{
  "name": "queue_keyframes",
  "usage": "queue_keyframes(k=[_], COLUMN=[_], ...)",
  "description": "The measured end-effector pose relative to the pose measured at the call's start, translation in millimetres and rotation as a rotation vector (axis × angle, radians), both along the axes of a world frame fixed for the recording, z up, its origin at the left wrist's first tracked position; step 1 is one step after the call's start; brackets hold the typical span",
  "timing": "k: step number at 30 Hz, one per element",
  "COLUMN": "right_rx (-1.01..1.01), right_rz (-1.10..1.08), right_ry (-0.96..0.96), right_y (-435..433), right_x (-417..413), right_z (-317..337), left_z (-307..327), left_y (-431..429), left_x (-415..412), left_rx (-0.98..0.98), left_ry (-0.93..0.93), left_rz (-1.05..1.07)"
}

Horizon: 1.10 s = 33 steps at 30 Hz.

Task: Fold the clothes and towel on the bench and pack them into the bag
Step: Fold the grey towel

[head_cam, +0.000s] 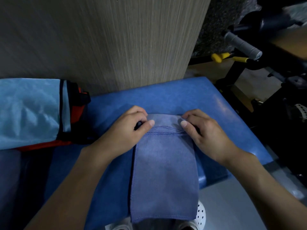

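Pinch grip of left hand (131, 130) and right hand (205, 135) on far edge of towel (164, 171)

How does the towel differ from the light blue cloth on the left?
The towel is dull violet-blue, the cloth pale and shiny. The towel lies smooth, pinched by the left hand and right hand; the cloth is wrinkled and untouched. Both are blue fabric.

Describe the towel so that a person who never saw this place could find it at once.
Find the blue bench before the wood-grain wall. On its middle lies a long towel, its far end pinched by the left hand and right hand. It is matte violet-blue with a stitched hem, unlike the shiny pale-blue cloth at the left.
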State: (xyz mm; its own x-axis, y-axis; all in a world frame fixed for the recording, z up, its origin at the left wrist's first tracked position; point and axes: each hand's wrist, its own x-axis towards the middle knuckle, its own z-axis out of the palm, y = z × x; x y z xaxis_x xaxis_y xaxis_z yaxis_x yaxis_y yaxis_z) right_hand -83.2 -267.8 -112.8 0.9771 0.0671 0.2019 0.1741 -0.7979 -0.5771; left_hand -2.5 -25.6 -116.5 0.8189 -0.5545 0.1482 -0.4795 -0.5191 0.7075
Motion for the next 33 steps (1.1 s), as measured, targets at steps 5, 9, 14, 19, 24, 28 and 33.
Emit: queue_keyframes(k=[5, 9, 14, 19, 24, 28, 33], right_rx=[0.008, -0.057, -0.031, 0.007, 0.028, 0.077, 0.053], right_rz=[-0.041, -0.066, -0.128, -0.122, -0.114, -0.103, -0.196], right_ry=[0.055, 0.086, 0.173, 0.212, 0.253, 0.232, 0.035], right_y=[0, -3, -1, -2, -4, 0, 10], right_x=[2, 4, 4, 5, 7, 7, 7], right_z=[-5, -5, -1, 2, 6, 7, 17], left_z=[-3, 1, 3, 1, -3, -2, 2], left_y=[5, 9, 8, 12, 14, 13, 3], left_x=[2, 3, 2, 6, 10, 10, 7], left_rx=[0.09, 0.252, 0.251, 0.165, 0.07, 0.021, -0.109], left_ry=[-0.011, 0.037, 0.084, 0.201, 0.278, 0.26, 0.051], left_rz=[0.049, 0.1, 0.126, 0.13, 0.084, 0.083, 0.172])
